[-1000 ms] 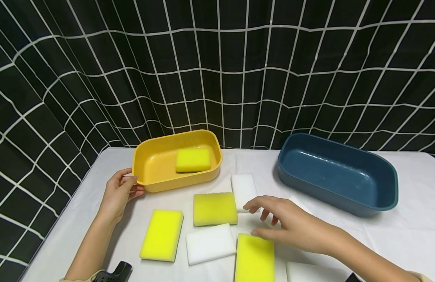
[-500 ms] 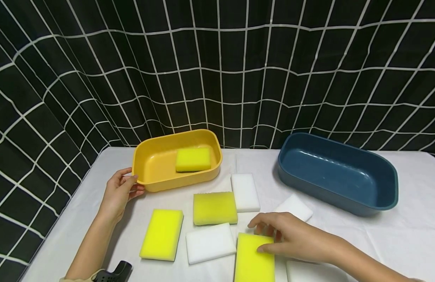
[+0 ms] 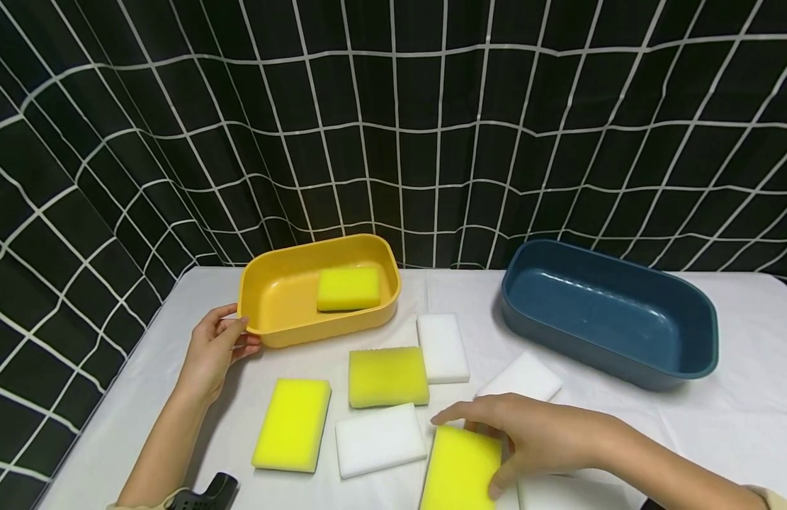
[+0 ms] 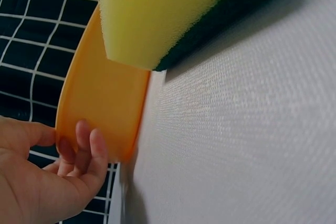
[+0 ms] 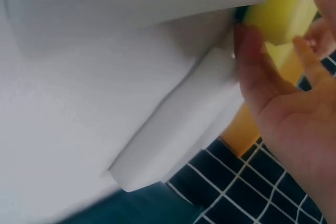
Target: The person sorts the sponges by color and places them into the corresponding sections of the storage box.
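Observation:
My left hand [image 3: 216,345] holds the near left end of a yellow plastic bin [image 3: 316,336], thumb at the rim and fingers around the corner. One yellow sponge [image 3: 348,287] lies inside that bin. At the lower right, my right hand [image 3: 527,435] grips another yellow sponge [image 3: 462,471] between thumb and fingers. This sponge is slightly turned on the table. In the right wrist view, the fingers of the right hand [image 5: 294,87] wrap the sponge's edge. A dark green scouring layer shows under a yellow sponge [image 4: 157,14] in the left wrist view.
Two more yellow sponges [image 3: 388,377] [image 3: 292,425] lie between the hands. Several white sponges are spread about, including one white sponge [image 3: 380,440] left of the gripped one and another white sponge [image 3: 523,379] behind the right hand. A dark blue bin [image 3: 610,312] stands at the back right.
My right hand has come down and toward me onto the near yellow sponge, its fingers now around it. That sponge has turned slightly. The left hand stays at the yellow bin.

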Action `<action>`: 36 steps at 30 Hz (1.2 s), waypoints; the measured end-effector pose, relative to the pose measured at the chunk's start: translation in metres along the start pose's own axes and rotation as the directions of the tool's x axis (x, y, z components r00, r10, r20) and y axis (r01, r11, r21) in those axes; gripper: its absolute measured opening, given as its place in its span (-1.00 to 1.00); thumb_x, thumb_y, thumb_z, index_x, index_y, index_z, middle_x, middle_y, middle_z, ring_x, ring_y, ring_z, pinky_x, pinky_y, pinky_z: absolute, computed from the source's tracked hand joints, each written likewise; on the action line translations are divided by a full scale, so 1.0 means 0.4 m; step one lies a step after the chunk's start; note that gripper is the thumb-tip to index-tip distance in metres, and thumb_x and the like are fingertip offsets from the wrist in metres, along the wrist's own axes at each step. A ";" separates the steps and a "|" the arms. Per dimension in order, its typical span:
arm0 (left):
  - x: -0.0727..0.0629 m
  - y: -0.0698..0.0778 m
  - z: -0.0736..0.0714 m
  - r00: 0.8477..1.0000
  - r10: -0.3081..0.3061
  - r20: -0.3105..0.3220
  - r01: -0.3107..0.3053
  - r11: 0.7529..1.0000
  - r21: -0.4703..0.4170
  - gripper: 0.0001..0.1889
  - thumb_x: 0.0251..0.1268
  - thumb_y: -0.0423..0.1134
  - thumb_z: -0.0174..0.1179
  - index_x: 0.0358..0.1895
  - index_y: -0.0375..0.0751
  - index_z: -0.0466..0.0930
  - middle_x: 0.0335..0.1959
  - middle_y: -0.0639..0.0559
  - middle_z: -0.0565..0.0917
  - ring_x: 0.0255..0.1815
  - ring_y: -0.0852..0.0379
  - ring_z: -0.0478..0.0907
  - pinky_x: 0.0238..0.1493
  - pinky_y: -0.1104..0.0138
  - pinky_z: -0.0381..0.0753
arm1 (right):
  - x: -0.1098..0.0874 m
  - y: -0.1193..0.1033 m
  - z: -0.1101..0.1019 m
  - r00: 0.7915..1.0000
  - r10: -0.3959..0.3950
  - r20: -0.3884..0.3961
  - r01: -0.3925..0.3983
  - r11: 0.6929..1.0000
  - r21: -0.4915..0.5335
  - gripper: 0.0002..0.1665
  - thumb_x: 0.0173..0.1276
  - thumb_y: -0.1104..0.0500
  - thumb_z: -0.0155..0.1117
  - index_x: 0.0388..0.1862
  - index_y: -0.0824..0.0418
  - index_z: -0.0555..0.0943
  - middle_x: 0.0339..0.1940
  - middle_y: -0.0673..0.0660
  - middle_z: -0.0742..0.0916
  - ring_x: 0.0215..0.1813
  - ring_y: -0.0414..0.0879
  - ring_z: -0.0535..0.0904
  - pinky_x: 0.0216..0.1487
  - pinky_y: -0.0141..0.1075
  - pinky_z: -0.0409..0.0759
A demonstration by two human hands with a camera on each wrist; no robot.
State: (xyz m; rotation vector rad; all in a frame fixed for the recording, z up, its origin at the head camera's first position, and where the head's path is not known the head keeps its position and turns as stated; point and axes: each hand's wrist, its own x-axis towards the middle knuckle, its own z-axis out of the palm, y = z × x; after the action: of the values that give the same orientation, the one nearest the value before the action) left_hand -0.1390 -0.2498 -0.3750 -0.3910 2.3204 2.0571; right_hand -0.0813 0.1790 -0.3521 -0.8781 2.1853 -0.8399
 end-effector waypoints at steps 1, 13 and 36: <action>0.000 -0.001 0.000 1.000 0.000 0.001 0.000 1.000 -0.002 -0.44 0.70 -0.36 -0.04 0.58 -0.50 0.06 -0.28 0.11 0.59 -0.41 0.32 0.67 -0.21 0.49 0.75 | -0.001 -0.001 -0.002 1.000 -0.002 0.014 0.002 1.000 -0.013 -0.04 0.07 0.17 0.75 0.46 -0.15 0.52 0.08 -0.16 0.64 -0.02 -0.30 0.49 -0.08 -0.38 0.59; 0.001 -0.001 -0.001 1.000 0.001 0.001 -0.001 1.000 -0.005 -0.45 0.70 -0.36 -0.04 0.58 -0.50 0.07 -0.29 0.13 0.60 -0.40 0.31 0.67 -0.20 0.48 0.75 | 0.015 -0.009 -0.007 0.996 0.066 0.059 -0.064 0.997 -0.033 0.01 0.01 0.29 0.75 0.42 -0.23 0.53 0.04 -0.20 0.60 0.00 -0.27 0.47 0.04 -0.34 0.59; 0.001 -0.002 -0.001 1.000 0.004 0.001 -0.004 1.000 -0.018 -0.45 0.70 -0.36 -0.06 0.57 -0.50 0.06 -0.27 0.09 0.58 -0.42 0.32 0.66 -0.22 0.49 0.75 | -0.014 -0.018 -0.047 1.000 0.000 -0.019 -0.002 0.993 -0.120 -0.14 -0.01 0.27 0.76 0.26 -0.15 0.59 -0.16 -0.22 0.61 -0.19 -0.28 0.51 -0.15 -0.37 0.62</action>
State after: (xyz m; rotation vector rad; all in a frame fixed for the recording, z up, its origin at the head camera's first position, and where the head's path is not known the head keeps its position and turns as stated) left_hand -0.1392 -0.2505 -0.3760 -0.3861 2.3061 2.0805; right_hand -0.0895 0.1850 -0.3340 -0.9304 2.2716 -0.7245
